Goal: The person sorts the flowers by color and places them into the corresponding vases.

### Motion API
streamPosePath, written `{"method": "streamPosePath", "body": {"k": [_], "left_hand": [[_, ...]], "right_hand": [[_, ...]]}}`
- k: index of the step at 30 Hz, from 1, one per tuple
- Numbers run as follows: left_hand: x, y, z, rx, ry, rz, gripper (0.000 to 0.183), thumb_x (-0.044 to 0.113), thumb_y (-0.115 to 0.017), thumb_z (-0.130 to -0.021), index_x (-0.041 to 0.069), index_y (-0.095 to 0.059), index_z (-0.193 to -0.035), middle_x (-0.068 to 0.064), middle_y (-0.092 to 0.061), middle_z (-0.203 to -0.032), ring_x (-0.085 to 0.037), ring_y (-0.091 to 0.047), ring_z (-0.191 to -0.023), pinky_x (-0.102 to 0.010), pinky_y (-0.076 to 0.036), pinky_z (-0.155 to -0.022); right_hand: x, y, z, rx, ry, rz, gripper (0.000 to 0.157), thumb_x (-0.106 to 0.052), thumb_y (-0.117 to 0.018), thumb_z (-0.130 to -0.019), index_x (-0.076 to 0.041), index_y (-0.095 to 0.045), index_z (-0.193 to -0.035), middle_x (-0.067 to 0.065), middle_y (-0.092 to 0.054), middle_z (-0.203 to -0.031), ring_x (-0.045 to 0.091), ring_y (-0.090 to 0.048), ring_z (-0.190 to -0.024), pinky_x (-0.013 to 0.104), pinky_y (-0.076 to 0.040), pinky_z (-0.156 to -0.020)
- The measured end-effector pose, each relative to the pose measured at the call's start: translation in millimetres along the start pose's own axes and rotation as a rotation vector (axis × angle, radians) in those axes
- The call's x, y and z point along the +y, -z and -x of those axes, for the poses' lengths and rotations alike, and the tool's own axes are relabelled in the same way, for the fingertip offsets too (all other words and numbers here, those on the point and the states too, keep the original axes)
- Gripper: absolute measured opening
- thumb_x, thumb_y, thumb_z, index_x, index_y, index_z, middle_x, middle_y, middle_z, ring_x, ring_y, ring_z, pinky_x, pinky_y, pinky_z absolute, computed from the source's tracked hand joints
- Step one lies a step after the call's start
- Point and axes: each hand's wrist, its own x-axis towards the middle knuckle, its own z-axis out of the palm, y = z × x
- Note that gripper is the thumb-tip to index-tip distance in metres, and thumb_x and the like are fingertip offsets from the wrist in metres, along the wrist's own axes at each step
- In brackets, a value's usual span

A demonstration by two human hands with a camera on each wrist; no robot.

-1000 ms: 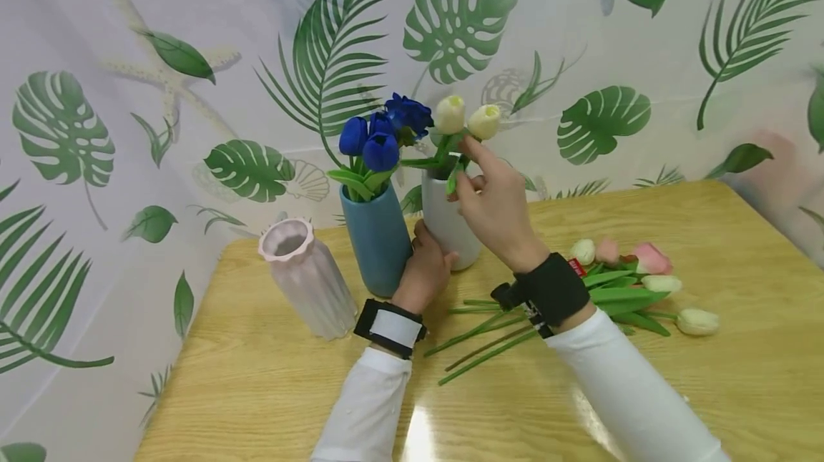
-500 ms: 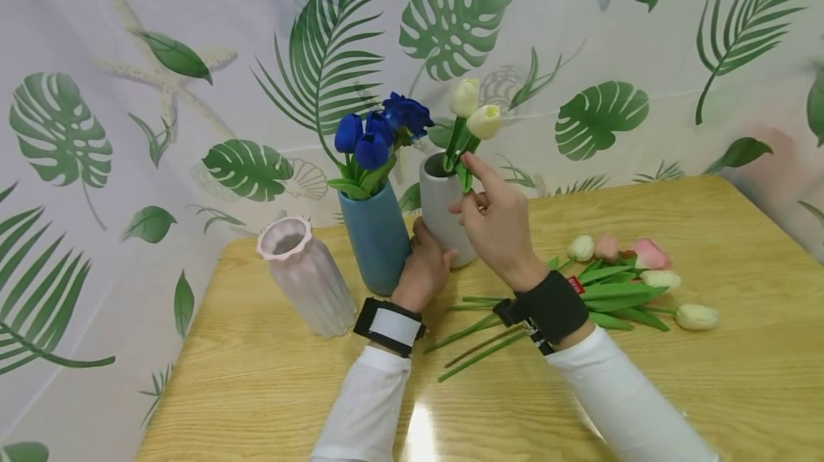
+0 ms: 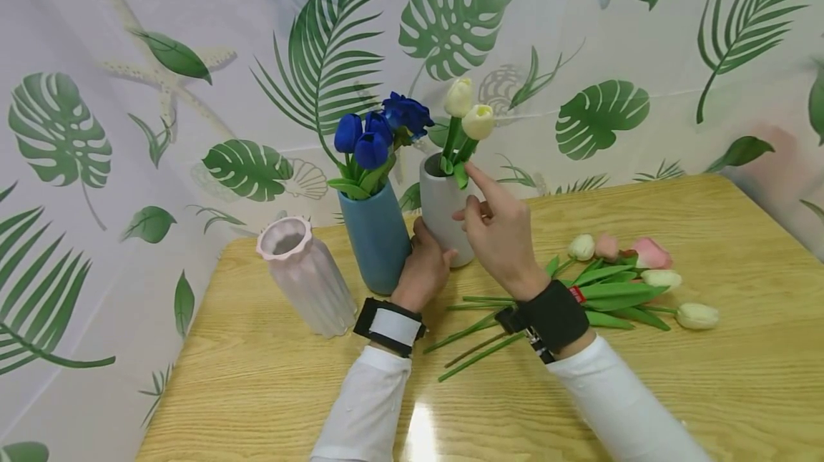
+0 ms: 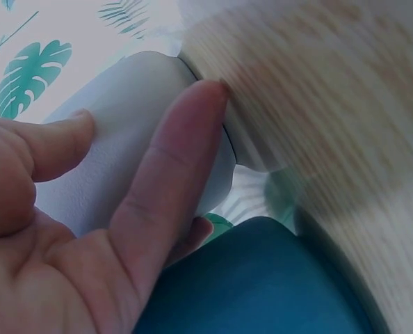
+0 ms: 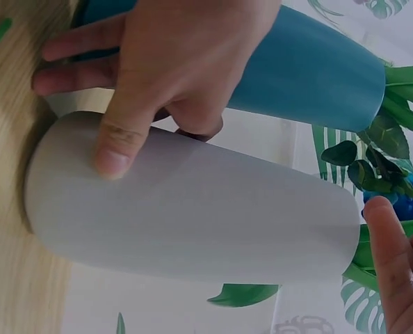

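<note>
A pale grey-white vase (image 3: 445,215) stands upright with two white tulips (image 3: 478,122) in its mouth. My left hand (image 3: 425,269) holds this vase low down, thumb on its near side and other fingers in the gap by the blue vase (image 3: 375,240). In the right wrist view, the left thumb (image 5: 119,149) lies against the grey-white wall. My right hand (image 3: 502,233) is at the rim, its index finger reaching out to a green tulip leaf (image 3: 460,176); the thumb stands apart from the stems. Blue tulips and a blue bloom (image 3: 372,150) fill the blue vase.
A pale pink fluted vase (image 3: 309,279) stands at the left of the wooden table (image 3: 257,390). Loose artificial flowers (image 3: 618,290), white and pink with long green stems, lie to the right, partly under the right wrist. A leaf-patterned cloth (image 3: 599,40) hangs behind.
The two white tulips have gone from leaning left to standing upright in the grey-white vase, then sunk slightly. My right hand has lowered a little and its fingers have loosened. The left hand stays put.
</note>
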Motion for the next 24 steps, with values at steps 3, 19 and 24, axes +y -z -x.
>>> {"method": "streamPosePath", "body": {"k": [3,19,24], "left_hand": [[0.3,-0.4,-0.3,-0.003,0.002,-0.003,0.081,0.023,-0.058,-0.102,-0.007,-0.003,-0.153,-0.037,-0.035,-0.146,-0.045,-0.058,-0.117,-0.048,-0.052,-0.090],[-0.1,-2.5,1.9,-0.010,-0.008,0.051,0.081,0.022,-0.057,-0.102,-0.006,-0.001,-0.153,-0.038,-0.036,-0.143,-0.047,-0.057,-0.119,-0.050,-0.052,-0.090],[-2.0,-1.7,2.4,-0.001,-0.025,0.054,0.081,0.022,-0.057,-0.102,-0.007,-0.001,-0.153,-0.040,-0.037,-0.142,-0.047,-0.057,-0.117,-0.051,-0.052,-0.088]], "right_hand": [[1.6,1.7,4.2,0.014,-0.009,-0.009,0.045,0.017,-0.050,-0.091,0.010,-0.055,-0.135,0.027,-0.059,-0.133,0.027,-0.072,-0.063,0.013,-0.049,-0.055],[20.1,22.3,45.0,-0.072,-0.172,0.049,0.036,0.013,-0.054,-0.092,0.009,-0.063,-0.126,0.027,-0.065,-0.122,0.031,-0.071,-0.066,0.017,-0.038,-0.044],[21.9,40.3,49.2,-0.460,-0.280,0.268,0.021,0.004,-0.060,-0.093,0.005,-0.072,-0.111,0.019,-0.072,-0.097,0.019,-0.057,-0.053,0.025,-0.041,-0.050]]}}
